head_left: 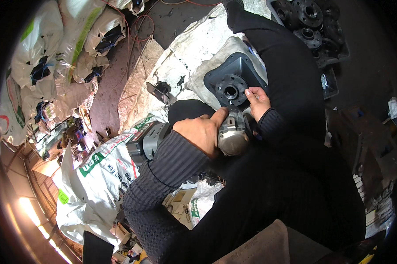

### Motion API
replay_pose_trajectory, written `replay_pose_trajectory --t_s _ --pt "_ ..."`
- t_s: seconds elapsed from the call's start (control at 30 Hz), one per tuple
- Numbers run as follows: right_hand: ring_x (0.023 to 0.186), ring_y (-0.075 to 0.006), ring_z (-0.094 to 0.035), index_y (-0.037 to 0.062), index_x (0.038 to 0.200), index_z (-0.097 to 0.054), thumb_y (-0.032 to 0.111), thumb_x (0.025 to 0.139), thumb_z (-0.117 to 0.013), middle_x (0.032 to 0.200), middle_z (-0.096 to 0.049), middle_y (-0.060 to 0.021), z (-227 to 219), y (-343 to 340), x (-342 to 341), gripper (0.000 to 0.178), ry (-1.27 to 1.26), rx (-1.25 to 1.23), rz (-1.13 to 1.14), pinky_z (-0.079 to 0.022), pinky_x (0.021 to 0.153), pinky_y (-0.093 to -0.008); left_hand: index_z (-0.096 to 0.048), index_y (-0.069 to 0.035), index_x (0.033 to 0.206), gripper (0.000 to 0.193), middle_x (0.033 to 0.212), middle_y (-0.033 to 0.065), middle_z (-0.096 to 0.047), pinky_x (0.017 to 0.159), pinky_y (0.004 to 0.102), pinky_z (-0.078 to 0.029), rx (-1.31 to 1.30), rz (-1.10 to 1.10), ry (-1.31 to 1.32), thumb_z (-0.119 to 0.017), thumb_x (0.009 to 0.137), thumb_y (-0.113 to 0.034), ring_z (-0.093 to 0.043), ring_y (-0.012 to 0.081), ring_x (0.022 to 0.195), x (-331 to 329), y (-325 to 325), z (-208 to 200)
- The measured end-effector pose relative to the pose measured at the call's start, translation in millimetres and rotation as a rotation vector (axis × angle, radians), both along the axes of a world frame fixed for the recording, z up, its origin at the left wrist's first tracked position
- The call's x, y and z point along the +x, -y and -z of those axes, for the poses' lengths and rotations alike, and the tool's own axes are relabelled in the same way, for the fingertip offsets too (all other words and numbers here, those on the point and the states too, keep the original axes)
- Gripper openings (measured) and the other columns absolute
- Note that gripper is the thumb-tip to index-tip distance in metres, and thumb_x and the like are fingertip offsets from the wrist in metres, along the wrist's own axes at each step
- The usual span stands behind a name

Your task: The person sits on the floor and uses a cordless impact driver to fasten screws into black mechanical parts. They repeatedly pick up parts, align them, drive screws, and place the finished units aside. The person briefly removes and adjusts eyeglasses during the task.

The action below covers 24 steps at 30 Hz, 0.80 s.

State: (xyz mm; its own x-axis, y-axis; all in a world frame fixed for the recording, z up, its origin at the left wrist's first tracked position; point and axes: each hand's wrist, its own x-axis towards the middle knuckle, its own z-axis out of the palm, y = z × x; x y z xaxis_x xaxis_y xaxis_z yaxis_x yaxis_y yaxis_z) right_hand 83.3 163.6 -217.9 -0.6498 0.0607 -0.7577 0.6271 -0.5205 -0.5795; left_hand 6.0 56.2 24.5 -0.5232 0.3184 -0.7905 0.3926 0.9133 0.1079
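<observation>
Power tool (233, 141) sitting mid-frame, your left hand (198, 132) is gripping it, your right hand (260, 105) is touching black flanged part (232, 81) above centre, can't tell if it's pinching.

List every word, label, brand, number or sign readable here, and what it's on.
Wording left uncopied; only its place is given.
White sack, lower left: large dark letters plus green and red print, partly readable.
White bag, lower centre: green print, too small to read.
Grey flap, bottom edge: faint marks, too blurred to read.
Power tool: nothing readable.
Black flanged part: nothing readable.
Stacked sacks, upper left: nothing readable.
</observation>
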Motion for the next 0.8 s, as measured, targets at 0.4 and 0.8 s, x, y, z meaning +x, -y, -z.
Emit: replay_pose_trajectory --t_s 0.4,0.8 --pt "0.065 -0.0050 -0.041 0.0057 0.101 -0.054 0.026 0.089 -0.061 0.079 -0.051 0.0008 8 7 3 0.025 -0.057 0.206 -0.035 -0.036 0.055 -0.0221 -0.043 -0.020 0.127 0.066 0.084 0.0120 -0.066 0.065 0.0406 -0.053 0.144 -0.231 -0.032 -0.069 0.066 -0.023 -0.065 0.0305 0.076 13 36 32" --pt "0.077 -0.0117 -0.053 0.0024 0.096 -0.056 0.018 0.087 -0.062 0.081 -0.058 -0.0049 3 4 1 0.019 -0.183 0.310 -0.048 -0.043 0.073 -0.0272 -0.041 -0.018 0.128 0.062 0.089 0.0150 -0.065 0.068 0.0380 -0.052 0.320 -0.325 -0.069 -0.065 0.071 -0.018 -0.064 0.0340 0.080 38 60 48"
